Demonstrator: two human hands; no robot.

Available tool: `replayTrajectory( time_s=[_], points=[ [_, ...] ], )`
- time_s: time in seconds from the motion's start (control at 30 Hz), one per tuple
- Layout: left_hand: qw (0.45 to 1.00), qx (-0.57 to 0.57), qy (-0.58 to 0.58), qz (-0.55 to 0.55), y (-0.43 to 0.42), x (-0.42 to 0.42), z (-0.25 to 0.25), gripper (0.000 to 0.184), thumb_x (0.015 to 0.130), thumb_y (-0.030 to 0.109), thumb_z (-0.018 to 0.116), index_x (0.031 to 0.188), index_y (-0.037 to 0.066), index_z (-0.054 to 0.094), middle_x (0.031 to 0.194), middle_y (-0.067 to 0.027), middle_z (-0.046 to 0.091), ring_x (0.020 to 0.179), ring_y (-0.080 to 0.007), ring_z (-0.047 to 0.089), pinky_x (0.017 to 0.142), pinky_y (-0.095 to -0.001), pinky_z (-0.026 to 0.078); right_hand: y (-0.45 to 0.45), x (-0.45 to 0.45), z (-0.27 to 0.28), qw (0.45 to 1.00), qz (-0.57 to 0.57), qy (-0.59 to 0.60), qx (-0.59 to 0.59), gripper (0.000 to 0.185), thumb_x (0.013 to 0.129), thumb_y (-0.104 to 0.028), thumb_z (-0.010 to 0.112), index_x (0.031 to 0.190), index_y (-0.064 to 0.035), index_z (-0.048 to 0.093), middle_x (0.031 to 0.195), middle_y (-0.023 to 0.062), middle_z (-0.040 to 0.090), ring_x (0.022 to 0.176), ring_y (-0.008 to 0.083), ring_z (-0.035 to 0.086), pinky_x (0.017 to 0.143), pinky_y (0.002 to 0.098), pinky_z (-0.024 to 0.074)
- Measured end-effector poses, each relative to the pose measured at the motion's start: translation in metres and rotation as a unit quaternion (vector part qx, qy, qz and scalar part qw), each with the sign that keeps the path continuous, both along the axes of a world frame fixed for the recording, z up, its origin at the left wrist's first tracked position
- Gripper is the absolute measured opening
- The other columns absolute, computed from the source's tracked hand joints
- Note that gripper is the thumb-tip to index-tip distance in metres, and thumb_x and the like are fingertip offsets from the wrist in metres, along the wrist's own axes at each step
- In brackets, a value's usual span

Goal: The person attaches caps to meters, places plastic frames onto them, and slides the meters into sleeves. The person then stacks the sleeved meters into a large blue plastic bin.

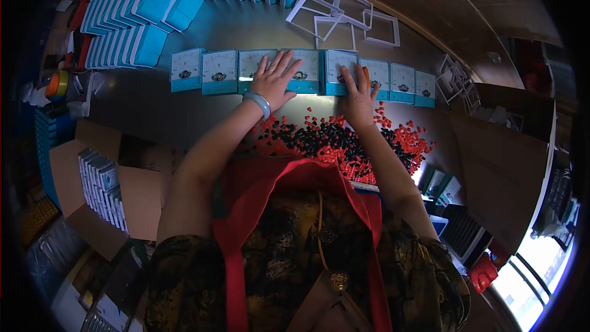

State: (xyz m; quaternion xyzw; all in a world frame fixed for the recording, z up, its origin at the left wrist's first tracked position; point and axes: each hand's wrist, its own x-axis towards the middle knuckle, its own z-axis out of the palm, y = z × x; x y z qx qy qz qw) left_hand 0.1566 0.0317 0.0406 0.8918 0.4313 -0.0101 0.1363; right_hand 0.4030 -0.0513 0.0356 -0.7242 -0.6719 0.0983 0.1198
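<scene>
Across the metal table runs a row of analog panel meters with white dial faces and teal lower edges. My left hand (275, 83), with a pale bangle (261, 104) at its wrist, lies flat with spread fingers over the meters (257, 64) left of the middle. Further right, my right hand (359, 103) rests its parted fingers on a meter (340, 64) and the one beside it. A narrow orange thing (367, 76) shows along one right finger; whether it is worn or held I cannot tell. Small red and black plastic pieces (332, 141) are heaped below the hands.
Stacked teal-and-white meter cases (144, 3) fill the back left. White rectangular frames (344, 18) lie behind the row, with more frames (458, 83) at right. An open carton (138, 200) with packed meters stands at lower left. Another cardboard box (498, 166) is at right.
</scene>
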Motion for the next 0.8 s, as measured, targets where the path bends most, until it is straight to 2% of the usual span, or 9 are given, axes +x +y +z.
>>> replayTrajectory(
  time_s=[0.1,0.2,0.23,0.33,0.53,0.63,0.67,0.73,0.8],
  points=[
    [1.000,0.015,-0.013,-0.019,0.003,-0.008,-0.012,0.095,0.075,0.050,0.072,0.151,0.026,0.021,0.160,-0.0078,0.009,0.147,-0.0261,0.010,0.117,-0.0520,0.007,0.001,0.001,0.001,0.999,0.008,-0.051,-0.015,0.080,0.077,-0.011,0.063,0.146,-0.0329,0.031,0.153,0.0129,0.023,0.141,0.0371,0.026,0.109,0.0687,0.0088],
    [0.997,-0.004,-0.060,0.052,0.003,-0.039,0.007,0.109,0.065,0.055,0.077,0.152,0.027,0.019,0.159,-0.0126,0.005,0.147,-0.0322,0.007,0.114,-0.0590,0.005,0.002,0.014,0.015,0.999,0.005,0.047,0.009,0.088,0.072,-0.023,0.075,0.148,-0.0280,0.030,0.154,0.0123,0.022,0.143,0.0364,0.020,0.109,0.0689,0.0111],
    [0.994,-0.002,-0.049,0.099,0.010,-0.063,0.010,0.123,0.053,0.059,0.082,0.152,0.029,0.016,0.159,-0.0172,0.001,0.146,-0.0390,0.003,0.109,-0.0671,0.004,0.004,0.033,0.014,0.998,-0.003,0.036,0.052,0.088,0.072,-0.024,0.076,0.148,-0.0280,0.031,0.153,0.0145,0.024,0.142,0.0376,0.021,0.108,0.0675,0.0136],
    [0.970,-0.025,0.070,0.232,0.022,-0.143,0.005,0.126,0.048,0.064,0.082,0.151,0.036,0.015,0.158,-0.0202,-0.004,0.144,-0.0458,-0.005,0.107,-0.0696,0.002,0.008,0.123,0.007,0.989,-0.049,-0.030,0.135,0.079,0.076,-0.038,0.074,0.145,-0.0260,0.039,0.145,0.0281,0.032,0.133,0.0467,0.030,0.106,0.0570,0.0255],
    [0.971,0.012,0.045,0.233,0.011,-0.142,-0.013,0.116,0.054,0.071,0.076,0.150,0.041,0.018,0.158,-0.0215,-0.003,0.142,-0.0517,-0.002,0.109,-0.0674,0.007,-0.005,0.226,-0.062,0.988,-0.122,-0.072,0.060,0.074,0.076,-0.050,0.072,0.140,-0.0237,0.047,0.142,0.0340,0.033,0.131,0.0501,0.030,0.106,0.0551,0.0266],
    [0.974,0.026,0.009,0.226,0.000,-0.144,-0.004,0.101,0.064,0.059,0.076,0.149,0.033,0.028,0.156,-0.0209,0.012,0.142,-0.0481,0.010,0.112,-0.0609,0.012,-0.004,0.219,-0.053,0.985,-0.120,-0.107,0.065,0.072,0.078,-0.047,0.071,0.139,-0.0183,0.048,0.140,0.0348,0.035,0.126,0.0502,0.036,0.105,0.0540,0.0297],
    [0.973,0.028,0.008,0.228,-0.007,-0.148,-0.004,0.101,0.064,0.059,0.076,0.149,0.033,0.028,0.156,-0.0209,0.012,0.142,-0.0481,0.010,0.112,-0.0609,0.012,-0.002,0.210,-0.047,0.984,-0.109,-0.091,0.104,0.066,0.079,-0.040,0.071,0.136,-0.0140,0.051,0.137,0.0323,0.040,0.123,0.0475,0.041,0.103,0.0512,0.0330],
    [0.942,0.049,-0.236,0.235,-0.030,-0.159,-0.011,0.080,0.076,0.041,0.072,0.145,0.022,0.037,0.150,-0.0198,0.031,0.138,-0.0432,0.027,0.111,-0.0531,0.023,0.001,0.167,-0.017,0.985,-0.064,-0.013,0.160,0.049,0.082,-0.023,0.070,0.126,-0.0066,0.057,0.127,0.0257,0.052,0.114,0.0403,0.051,0.098,0.0445,0.0400],
    [0.940,0.056,-0.238,0.240,-0.082,-0.155,-0.013,0.066,0.081,0.027,0.066,0.140,0.010,0.042,0.142,-0.0190,0.042,0.132,-0.0393,0.037,0.109,-0.0489,0.029,-0.001,0.076,0.031,0.979,-0.009,0.114,0.171,0.029,0.081,0.000,0.063,0.111,-0.0024,0.063,0.104,0.0152,0.064,0.094,0.0301,0.062,0.084,0.0371,0.0484]
  ],
)
